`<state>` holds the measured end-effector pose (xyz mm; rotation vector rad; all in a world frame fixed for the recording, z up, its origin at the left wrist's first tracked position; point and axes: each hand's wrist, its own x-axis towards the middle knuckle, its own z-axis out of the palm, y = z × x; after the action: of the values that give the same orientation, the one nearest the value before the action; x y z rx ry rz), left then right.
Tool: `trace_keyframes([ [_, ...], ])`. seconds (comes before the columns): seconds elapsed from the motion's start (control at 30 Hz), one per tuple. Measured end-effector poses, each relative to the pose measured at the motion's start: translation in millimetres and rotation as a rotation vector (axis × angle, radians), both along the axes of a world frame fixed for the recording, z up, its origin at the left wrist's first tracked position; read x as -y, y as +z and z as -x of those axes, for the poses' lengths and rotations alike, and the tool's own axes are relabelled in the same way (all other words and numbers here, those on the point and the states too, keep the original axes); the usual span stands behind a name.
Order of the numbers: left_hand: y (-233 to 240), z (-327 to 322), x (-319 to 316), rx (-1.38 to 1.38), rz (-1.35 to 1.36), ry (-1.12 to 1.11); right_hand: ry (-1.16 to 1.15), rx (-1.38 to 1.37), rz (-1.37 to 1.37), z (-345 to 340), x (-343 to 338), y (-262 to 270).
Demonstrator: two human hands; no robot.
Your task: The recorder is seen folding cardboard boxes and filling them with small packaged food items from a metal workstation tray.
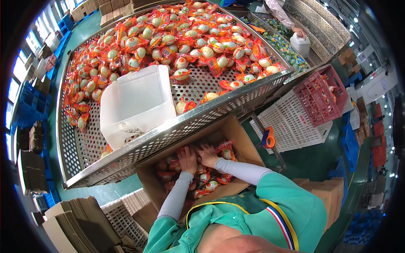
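Note:
Both of my hands reach down into an open cardboard box (248,140) partly filled with wrapped eggs (211,185) in red and orange plastic. My left hand (187,159) rests on the packs near the box's far wall. Beside it, my right hand (207,155) lies on the packs with its fingers spread. Their fingertips are in shadow among the wrappers, so a grip on any pack cannot be made out. Above the box stands a perforated metal bin (202,121) heaped with similar wrapped eggs (167,39). A cut-open white plastic jug (139,95) sits inside that bin.
A tape dispenser (269,138) hangs on a metal bar right of the box. Beyond it are a white crate (284,120) and a red crate (319,98). Flattened cardboard (77,221) stands at lower left. Another person's hand (299,32) holds a white jug (300,46).

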<state>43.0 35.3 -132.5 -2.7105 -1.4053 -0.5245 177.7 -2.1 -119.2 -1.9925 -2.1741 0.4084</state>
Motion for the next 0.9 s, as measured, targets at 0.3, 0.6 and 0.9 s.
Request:
trace_keyframes([
  [0.3, 12, 24, -1, -0.186, 0.201, 0.027, 0.022, -0.075, 0.055, 10, -31, -49],
  [0.6, 7, 36, -6, 0.092, -0.011, 0.023, 0.092, 0.207, 0.118, 14, -4, -13],
  [0.9, -19, 13, -27, -0.151, 0.532, 0.137, 0.076, 0.182, 0.041, 18, 5, -39],
])
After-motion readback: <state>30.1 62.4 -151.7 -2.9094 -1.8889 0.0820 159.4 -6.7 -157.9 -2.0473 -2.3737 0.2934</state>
